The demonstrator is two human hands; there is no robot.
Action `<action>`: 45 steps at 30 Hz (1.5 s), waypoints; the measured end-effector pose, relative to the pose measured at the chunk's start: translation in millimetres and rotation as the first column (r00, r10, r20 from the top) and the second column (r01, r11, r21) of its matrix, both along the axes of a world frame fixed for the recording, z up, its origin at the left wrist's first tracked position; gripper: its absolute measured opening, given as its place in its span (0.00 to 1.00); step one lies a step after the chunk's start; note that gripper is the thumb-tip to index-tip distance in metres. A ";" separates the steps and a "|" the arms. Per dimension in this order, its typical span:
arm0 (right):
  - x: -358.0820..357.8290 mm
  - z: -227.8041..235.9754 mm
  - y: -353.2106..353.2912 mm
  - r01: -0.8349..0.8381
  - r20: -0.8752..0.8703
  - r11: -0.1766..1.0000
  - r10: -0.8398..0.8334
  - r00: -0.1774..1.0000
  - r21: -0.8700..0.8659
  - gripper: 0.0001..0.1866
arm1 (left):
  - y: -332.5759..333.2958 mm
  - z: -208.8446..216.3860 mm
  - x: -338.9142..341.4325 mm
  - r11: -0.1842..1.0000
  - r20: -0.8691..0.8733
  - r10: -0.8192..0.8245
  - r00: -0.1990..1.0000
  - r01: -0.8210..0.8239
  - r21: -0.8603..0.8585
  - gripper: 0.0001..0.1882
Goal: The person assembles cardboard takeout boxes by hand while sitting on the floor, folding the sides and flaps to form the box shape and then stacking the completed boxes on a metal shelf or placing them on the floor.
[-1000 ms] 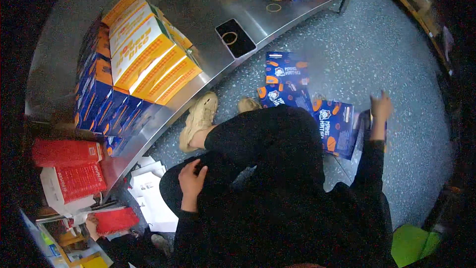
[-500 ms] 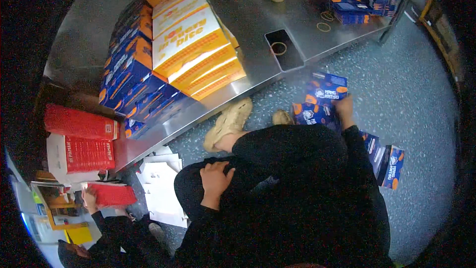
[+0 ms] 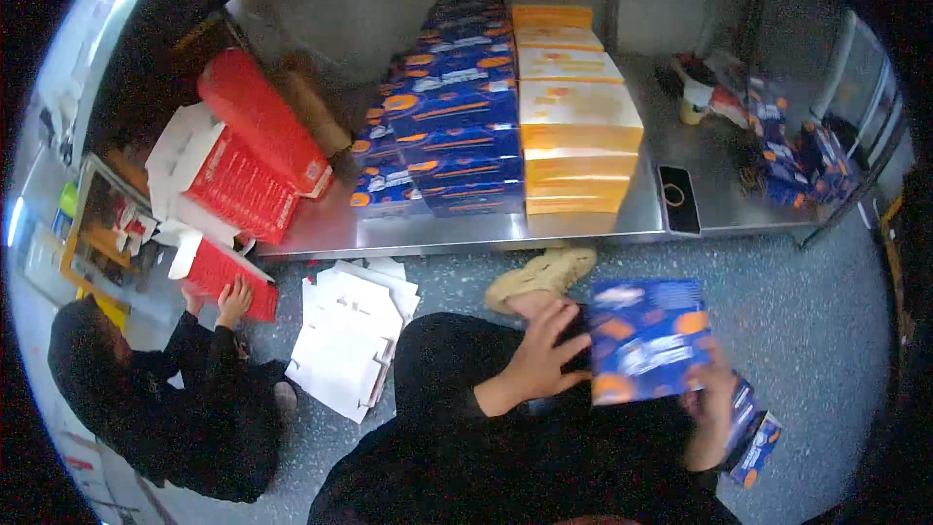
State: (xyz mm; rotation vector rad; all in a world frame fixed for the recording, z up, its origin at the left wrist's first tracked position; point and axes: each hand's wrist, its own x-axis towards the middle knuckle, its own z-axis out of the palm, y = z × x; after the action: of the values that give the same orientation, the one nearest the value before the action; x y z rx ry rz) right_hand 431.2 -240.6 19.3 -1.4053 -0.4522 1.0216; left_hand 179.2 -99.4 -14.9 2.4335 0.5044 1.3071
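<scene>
In front of my body I hold a blue-and-orange carton [image 3: 649, 338]; it looks flat and is a little blurred. My right hand [image 3: 714, 403] grips its lower right edge. My left hand [image 3: 537, 355] is beside its left edge, fingers spread, and I cannot tell whether they touch it. More blue cartons [image 3: 756, 452] lie on the floor by my right forearm. Ahead on the metal shelf, stacked blue boxes [image 3: 465, 126] stand next to stacked yellow-and-white boxes [image 3: 580, 117].
A phone [image 3: 678, 199], a cup [image 3: 694, 102] and blue carton bundles [image 3: 792, 156] sit on the shelf's right part. Red cartons [image 3: 248, 165] fill its left end. White flat sheets [image 3: 340, 345] lie on the floor. At left a person [image 3: 185, 408] handles a red carton [image 3: 225, 277].
My right hand has lifted a blue carton from the floor toward my body. The left hand has left my knee and moved right, near the carton. The view has swung left.
</scene>
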 end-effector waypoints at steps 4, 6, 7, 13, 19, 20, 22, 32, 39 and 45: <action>-70.0 -1.6 27.9 -0.192 -0.445 0.975 0.221 0.868 0.109 0.31 | 10.0 11.0 -48.0 0.996 -0.237 -0.090 0.967 0.082 -0.042 0.19; -73.1 -2.8 30.7 -0.335 -0.298 0.937 0.350 0.888 0.100 0.30 | 7.7 8.4 -70.9 0.979 -0.303 -0.134 0.944 0.078 -0.189 0.21; -78.8 -3.4 34.4 -0.386 -0.224 0.914 0.405 0.886 0.126 0.31 | 2.4 9.4 -81.6 0.939 -0.379 -0.193 0.905 0.059 -0.338 0.18; -99.3 -20.1 65.1 -0.783 0.432 0.617 0.687 0.584 0.076 0.38 | -49.9 18.9 -128.4 0.498 0.075 0.026 0.997 0.052 -0.865 0.09; -142.4 3.8 82.2 -0.738 0.667 0.557 0.718 0.197 -0.381 0.27 | -51.6 22.6 -150.2 0.581 0.000 0.213 0.977 -0.127 -0.804 0.11; -147.7 6.1 85.4 -0.720 0.621 0.524 0.766 0.166 -0.455 0.27 | -48.9 28.1 -153.0 0.659 -0.022 0.224 0.974 -0.168 -0.733 0.11; -163.5 22.7 88.7 -0.714 0.574 0.510 0.798 0.184 -0.480 0.17 | -47.4 22.8 -158.5 0.761 -0.104 0.194 0.975 -0.217 -0.611 0.11; -196.4 -26.0 106.9 -0.564 0.879 0.780 0.440 0.183 -0.272 0.20 | -49.2 4.9 -159.2 0.945 -0.193 0.170 0.966 -0.215 -0.246 0.11; -192.5 -54.4 111.8 -0.567 0.602 0.719 0.674 0.429 -0.401 0.25 | -41.9 7.9 -155.7 0.836 -0.133 0.276 0.952 -0.306 -0.455 0.11; -205.7 -38.3 139.7 -0.685 0.701 0.698 0.380 0.604 0.212 0.15 | -45.9 -2.2 -144.3 0.949 -0.190 0.236 0.953 -0.268 -0.166 0.13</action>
State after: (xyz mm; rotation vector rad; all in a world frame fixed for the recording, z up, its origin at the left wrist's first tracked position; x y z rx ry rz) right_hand 225.4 -100.8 -19.0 -1.1276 -1.6188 0.8115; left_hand 34.9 -145.3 -17.1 2.3868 0.9699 1.0898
